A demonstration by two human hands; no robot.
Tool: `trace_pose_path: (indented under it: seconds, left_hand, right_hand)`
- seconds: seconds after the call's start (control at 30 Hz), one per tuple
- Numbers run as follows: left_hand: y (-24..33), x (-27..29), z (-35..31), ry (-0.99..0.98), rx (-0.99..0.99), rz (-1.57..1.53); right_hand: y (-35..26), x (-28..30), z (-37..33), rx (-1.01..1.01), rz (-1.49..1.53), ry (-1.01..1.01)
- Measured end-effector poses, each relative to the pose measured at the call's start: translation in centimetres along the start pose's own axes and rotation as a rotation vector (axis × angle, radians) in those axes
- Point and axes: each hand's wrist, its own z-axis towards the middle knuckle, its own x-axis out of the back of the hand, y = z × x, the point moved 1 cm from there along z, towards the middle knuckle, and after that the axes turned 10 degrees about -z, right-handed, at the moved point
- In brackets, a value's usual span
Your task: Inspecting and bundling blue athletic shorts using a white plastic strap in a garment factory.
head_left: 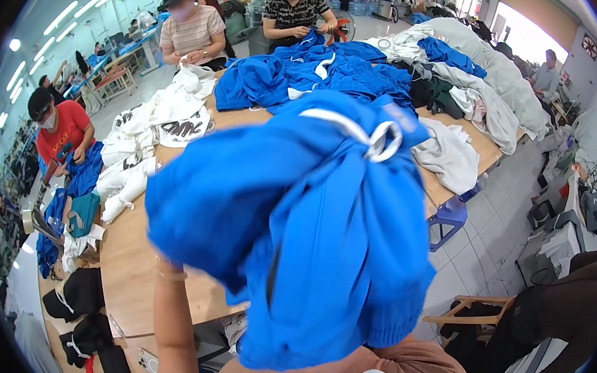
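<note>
Right in front of me, a bunched blue garment with a white drawstring and a ribbed cuff [315, 237] is up off the table, blurred in places. It looks like sweatpants, though its folds hide the full shape. From the lower edge my left forearm reaches up to it. The wrist [171, 269], with a thin band, is at the garment's lower left, and the fingers are hidden behind the cloth. My right sleeve [424, 372] shows at the lower right; the garment covers that hand entirely. Behind it, a heap of similar blue garments [251, 81] lies on the wooden table [122, 243].
White printed garments [127, 131] line the table's left side. Black garments [83, 296] and a phone [148, 360] are at the near left. Grey-white cloth [448, 156] lies at the right edge, above a blue stool [448, 219]. Several co-workers handle garments across the table.
</note>
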Motion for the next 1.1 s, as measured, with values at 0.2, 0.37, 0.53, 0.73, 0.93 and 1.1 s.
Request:
trace_pose_path:
  seconds: [0.2, 0.37, 0.53, 0.73, 0.93, 1.1]
  left_hand:
    - [-10.1, -18.6, -5.2, 0.484, -0.038, -0.185]
    - [-11.1, -27.6, -4.4, 0.607, 0.182, -0.457]
    - [-9.8, -29.4, -5.7, 0.469, 0.25, -0.262]
    - [-8.1, -28.5, -5.7, 0.478, 0.212, -0.172]
    - [-8.0, -28.7, -6.3, 0.476, 0.233, -0.163]
    - [-7.9, -28.7, -6.6, 0.551, 0.294, -0.143]
  right_hand:
    - [-6.6, 2.3, 1.6, 0.135, 0.005, 0.184]
    - [-13.7, 5.3, 5.0, 0.252, -0.028, 0.344]
    - [-21.8, 7.5, 8.1, 0.365, -0.079, 0.488]
    - [-33.0, 12.8, 7.8, 0.54, -0.104, 0.713]
    - [-39.3, 20.4, 9.3, 0.618, -0.045, 0.944]
    - [-36.4, 25.9, 14.9, 0.531, -0.818, 1.478]
